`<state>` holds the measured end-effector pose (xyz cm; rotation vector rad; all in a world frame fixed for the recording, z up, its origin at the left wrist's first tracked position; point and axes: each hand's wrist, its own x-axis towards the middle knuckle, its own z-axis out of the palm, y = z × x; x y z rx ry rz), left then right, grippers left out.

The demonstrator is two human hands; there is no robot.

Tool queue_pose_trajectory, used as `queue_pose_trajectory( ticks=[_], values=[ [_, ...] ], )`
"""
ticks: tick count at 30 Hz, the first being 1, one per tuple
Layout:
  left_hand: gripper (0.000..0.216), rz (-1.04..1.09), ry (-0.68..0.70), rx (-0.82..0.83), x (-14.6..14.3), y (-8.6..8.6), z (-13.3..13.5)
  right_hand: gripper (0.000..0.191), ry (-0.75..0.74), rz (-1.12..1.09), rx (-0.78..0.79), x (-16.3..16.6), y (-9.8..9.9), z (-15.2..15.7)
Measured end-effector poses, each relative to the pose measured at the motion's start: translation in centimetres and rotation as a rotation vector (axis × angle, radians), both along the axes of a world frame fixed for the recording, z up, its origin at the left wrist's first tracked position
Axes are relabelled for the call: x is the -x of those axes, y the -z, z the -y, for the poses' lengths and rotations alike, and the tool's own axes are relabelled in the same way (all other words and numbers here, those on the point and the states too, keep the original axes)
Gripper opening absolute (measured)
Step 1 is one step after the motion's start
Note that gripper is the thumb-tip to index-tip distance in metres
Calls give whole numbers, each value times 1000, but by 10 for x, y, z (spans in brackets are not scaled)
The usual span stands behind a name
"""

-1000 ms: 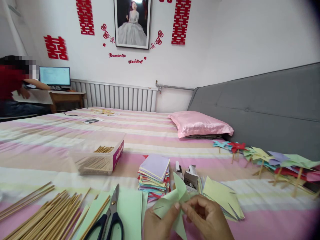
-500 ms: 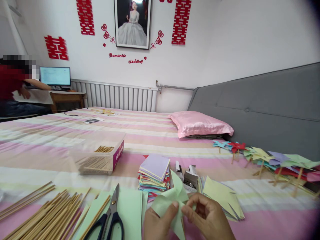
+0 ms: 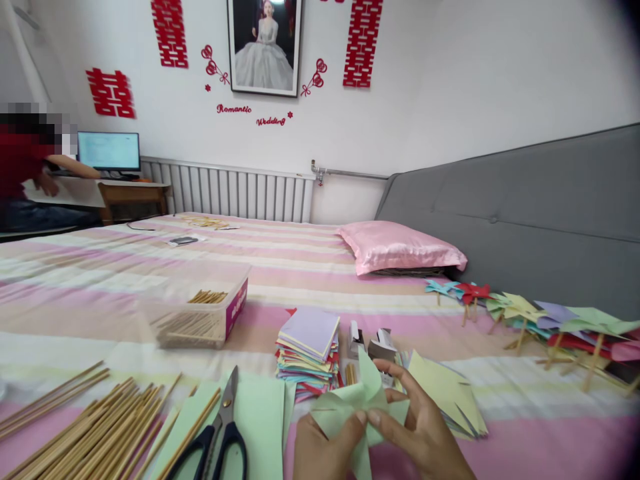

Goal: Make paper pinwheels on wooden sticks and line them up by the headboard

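Observation:
A light green paper pinwheel (image 3: 353, 400) is held between my two hands at the bottom middle. My left hand (image 3: 325, 443) grips its left side, thumb pressed near the centre. From the right, my right hand (image 3: 420, 427) pinches it close to the centre, its thumb beside the left one. Just behind stand a stack of coloured paper squares (image 3: 309, 340) and small open boxes (image 3: 383, 343). Yellow paper sheets with slit corners (image 3: 445, 393) lie right of my right hand. Dark-handled scissors (image 3: 227, 413) rest on green paper (image 3: 260, 420) to the left.
Many thin wooden sticks (image 3: 95, 433) lie at the lower left. A clear plastic box (image 3: 200, 323) holds more sticks. Finished pinwheels (image 3: 595, 323) line the grey headboard (image 3: 525, 207), near a pink pillow (image 3: 400, 247). A person in red (image 3: 25, 163) sits by a monitor (image 3: 109, 151).
The pinwheel has turned and shifted slightly right in my hands. My right hand's fingers have spread behind the paper, and its thumb now presses beside the centre.

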<state>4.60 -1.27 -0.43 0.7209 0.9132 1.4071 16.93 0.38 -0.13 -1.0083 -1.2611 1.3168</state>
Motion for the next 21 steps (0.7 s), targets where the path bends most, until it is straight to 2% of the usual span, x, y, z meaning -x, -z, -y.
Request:
queue_pose_trajectory(
  ticks=[8,12,17,21],
  values=[
    [42,45,56,35,2,11,-5,69,20,-96,34,-1,9,-5],
    [37,62,91,137,14,5,-3,71,-71,-112,85,-9,14,-11],
    [31,-220,180,26,18,-4,0,73,-168,35,128,-17,14,-10],
    [9,-406,169,-1,12,-2,1,68,-215,153,85,-17,4,-4]
  ],
)
